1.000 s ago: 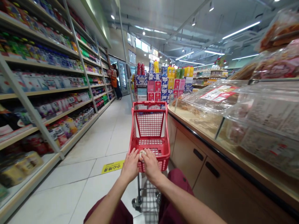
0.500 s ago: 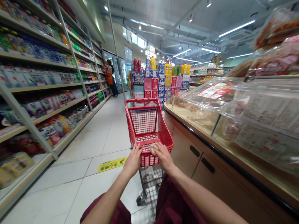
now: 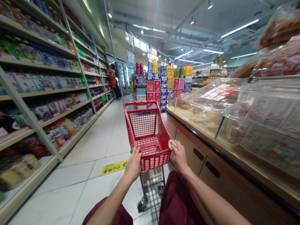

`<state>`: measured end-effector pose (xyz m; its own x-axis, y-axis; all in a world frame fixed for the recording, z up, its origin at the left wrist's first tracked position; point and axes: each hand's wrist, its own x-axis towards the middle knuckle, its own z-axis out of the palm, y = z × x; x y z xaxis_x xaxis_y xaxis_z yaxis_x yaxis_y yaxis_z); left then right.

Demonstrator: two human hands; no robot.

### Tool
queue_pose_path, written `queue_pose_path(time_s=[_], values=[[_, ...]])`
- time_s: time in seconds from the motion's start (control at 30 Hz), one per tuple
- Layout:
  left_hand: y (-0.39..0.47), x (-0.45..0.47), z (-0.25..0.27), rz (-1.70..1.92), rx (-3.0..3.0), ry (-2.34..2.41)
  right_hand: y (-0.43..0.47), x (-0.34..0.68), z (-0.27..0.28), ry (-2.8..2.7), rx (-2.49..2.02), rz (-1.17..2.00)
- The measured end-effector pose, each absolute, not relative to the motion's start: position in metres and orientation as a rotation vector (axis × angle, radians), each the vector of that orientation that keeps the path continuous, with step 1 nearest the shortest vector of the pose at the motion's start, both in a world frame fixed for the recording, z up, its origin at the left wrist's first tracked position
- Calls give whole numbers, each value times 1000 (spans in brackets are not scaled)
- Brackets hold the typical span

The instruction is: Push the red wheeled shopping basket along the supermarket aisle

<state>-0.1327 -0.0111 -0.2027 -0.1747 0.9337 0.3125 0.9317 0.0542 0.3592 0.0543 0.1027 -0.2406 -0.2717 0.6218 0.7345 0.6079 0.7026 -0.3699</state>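
Note:
A red plastic shopping cart (image 3: 150, 123) stands in front of me on a grey wheeled frame, and no goods show in its basket. My left hand (image 3: 134, 161) is closed on the near left corner of the basket rim. At the near right corner, my right hand (image 3: 179, 154) has its fingers curled round a small whitish crumpled wad, perhaps a cloth (image 3: 172, 143). The wad is beside the basket's side. Whether it touches the rim I cannot tell.
Drink shelves (image 3: 47, 67) line the left. A wooden bakery counter (image 3: 192, 125) with clear plastic packs runs along the right. Stacked drink cartons (image 3: 157, 87) stand ahead. A person in an orange vest (image 3: 113, 82) is at the far shelves. A yellow sticker (image 3: 114, 168) marks the floor.
My right hand has moved right with the whitish wad, from the middle of the near rim to its right corner. My left hand stays at the left corner.

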Motion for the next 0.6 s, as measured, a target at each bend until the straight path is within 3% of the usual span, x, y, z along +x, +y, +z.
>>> queue_pose_path(time_s=[0.2, 0.4, 0.6], values=[[-9, -126, -200, 745, 2019, 2268, 83, 26, -244, -2191, -562, 38], [-9, -126, -200, 720, 1959, 2303, 105, 48, -242, -1934, -966, 81], [-10, -124, -201, 709, 2017, 2311, 90, 27, -248, -2176, -579, 21]])
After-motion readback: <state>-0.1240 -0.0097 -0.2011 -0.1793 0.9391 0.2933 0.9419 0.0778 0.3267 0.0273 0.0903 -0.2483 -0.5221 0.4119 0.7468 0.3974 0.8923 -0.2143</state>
